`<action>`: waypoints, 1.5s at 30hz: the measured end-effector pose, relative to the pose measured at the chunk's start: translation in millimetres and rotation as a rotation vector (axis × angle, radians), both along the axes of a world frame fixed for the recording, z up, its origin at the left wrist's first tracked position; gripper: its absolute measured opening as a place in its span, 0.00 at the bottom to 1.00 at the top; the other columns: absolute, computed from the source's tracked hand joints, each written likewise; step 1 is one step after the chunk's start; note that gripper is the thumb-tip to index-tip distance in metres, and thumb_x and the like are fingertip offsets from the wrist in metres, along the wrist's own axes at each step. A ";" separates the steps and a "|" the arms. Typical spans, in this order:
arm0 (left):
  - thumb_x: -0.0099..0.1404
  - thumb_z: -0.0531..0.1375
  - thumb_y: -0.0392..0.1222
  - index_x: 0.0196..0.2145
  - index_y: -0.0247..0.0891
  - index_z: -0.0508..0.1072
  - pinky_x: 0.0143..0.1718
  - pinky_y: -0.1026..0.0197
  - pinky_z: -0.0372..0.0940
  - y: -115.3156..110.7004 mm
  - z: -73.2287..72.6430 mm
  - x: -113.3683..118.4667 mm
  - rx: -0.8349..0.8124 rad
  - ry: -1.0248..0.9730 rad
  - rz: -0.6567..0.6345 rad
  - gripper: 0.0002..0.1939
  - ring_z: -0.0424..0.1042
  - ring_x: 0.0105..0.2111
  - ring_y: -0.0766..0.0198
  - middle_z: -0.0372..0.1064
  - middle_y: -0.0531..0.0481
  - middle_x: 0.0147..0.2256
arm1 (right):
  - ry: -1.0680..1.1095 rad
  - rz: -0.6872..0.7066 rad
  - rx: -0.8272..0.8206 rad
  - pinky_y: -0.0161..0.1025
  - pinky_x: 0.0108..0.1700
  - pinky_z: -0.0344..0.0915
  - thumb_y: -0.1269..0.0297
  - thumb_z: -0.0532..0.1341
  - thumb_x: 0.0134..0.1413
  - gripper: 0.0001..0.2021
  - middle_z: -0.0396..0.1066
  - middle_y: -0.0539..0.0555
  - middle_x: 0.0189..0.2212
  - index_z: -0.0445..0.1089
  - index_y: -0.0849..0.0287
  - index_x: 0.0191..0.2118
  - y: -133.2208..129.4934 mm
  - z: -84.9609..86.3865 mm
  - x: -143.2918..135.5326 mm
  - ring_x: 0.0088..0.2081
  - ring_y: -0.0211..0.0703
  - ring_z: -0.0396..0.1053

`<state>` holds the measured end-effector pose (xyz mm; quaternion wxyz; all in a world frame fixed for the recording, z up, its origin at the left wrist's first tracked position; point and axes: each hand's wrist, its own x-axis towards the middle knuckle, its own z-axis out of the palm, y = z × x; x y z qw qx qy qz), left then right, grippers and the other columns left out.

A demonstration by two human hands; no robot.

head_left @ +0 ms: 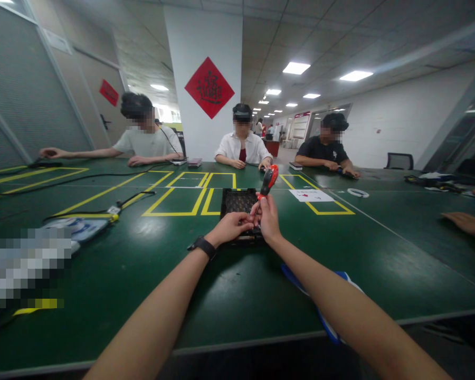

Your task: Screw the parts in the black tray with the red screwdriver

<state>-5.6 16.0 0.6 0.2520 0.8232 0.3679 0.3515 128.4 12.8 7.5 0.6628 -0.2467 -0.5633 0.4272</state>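
Observation:
My right hand (268, 220) is closed round the lower part of a red and black screwdriver (269, 178), whose handle points up and leans right. Close beside it, my left hand (231, 228) has its fingers pinched together at the right hand's fingertips. What the left fingers hold, if anything, is too small and hidden to make out. Both hands are over the near part of a black plastic crate-like tray (238, 199) with a lattice floor. The screwdriver's tip is hidden by my fingers.
Yellow tape rectangles (170, 203) mark the green table (229, 295). A printed white sheet (312, 196) and a white ring (358, 193) lie to the right. Cables (138, 196) run at left. A blue and white thing (340, 295) lies under my right forearm. Three people sit opposite.

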 end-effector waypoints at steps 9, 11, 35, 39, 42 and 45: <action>0.57 0.56 0.44 0.30 0.34 0.73 0.34 0.65 0.59 4.4 -4.1 -2.5 0.057 0.035 -0.049 0.11 0.66 0.29 0.66 0.70 0.51 0.28 | -0.018 0.039 0.019 0.25 0.13 0.54 0.51 0.47 0.57 0.17 0.62 0.44 0.19 0.57 0.56 0.46 2.9 -2.4 2.4 0.15 0.30 0.60; 0.58 0.55 0.43 0.30 0.33 0.73 0.35 0.65 0.59 3.8 -2.9 -2.5 0.042 0.015 -0.093 0.11 0.67 0.30 0.65 0.71 0.51 0.28 | -0.023 0.045 0.010 0.26 0.12 0.54 0.51 0.47 0.57 0.17 0.62 0.44 0.20 0.57 0.56 0.46 3.2 -2.9 2.8 0.15 0.30 0.59; 0.53 0.60 0.48 0.29 0.33 0.71 0.31 0.65 0.59 5.4 -6.0 -2.7 0.031 0.008 0.042 0.13 0.65 0.27 0.67 0.69 0.52 0.26 | 0.020 0.012 -0.019 0.25 0.13 0.54 0.50 0.49 0.55 0.17 0.62 0.44 0.18 0.56 0.56 0.45 6.6 -1.7 2.4 0.15 0.29 0.60; 0.55 0.58 0.46 0.28 0.33 0.72 0.31 0.65 0.59 5.8 -5.3 -3.9 0.037 0.007 -0.012 0.11 0.66 0.27 0.66 0.70 0.51 0.26 | 0.028 0.050 -0.019 0.26 0.13 0.55 0.50 0.47 0.56 0.17 0.62 0.45 0.19 0.57 0.56 0.45 5.9 -2.1 2.6 0.16 0.31 0.62; 0.58 0.55 0.43 0.30 0.33 0.73 0.34 0.65 0.60 4.7 -3.3 -3.6 0.015 -0.008 -0.095 0.11 0.68 0.30 0.66 0.72 0.50 0.28 | 0.017 0.048 -0.018 0.26 0.13 0.55 0.50 0.47 0.56 0.17 0.62 0.45 0.19 0.57 0.56 0.45 4.4 -1.9 2.3 0.17 0.31 0.62; 0.57 0.57 0.44 0.32 0.34 0.73 0.34 0.65 0.60 4.5 -3.9 -1.9 0.007 -0.026 -0.047 0.11 0.68 0.29 0.66 0.72 0.50 0.29 | 0.008 0.012 -0.013 0.25 0.13 0.54 0.51 0.48 0.56 0.17 0.61 0.44 0.19 0.57 0.56 0.45 2.9 -1.6 1.2 0.15 0.29 0.60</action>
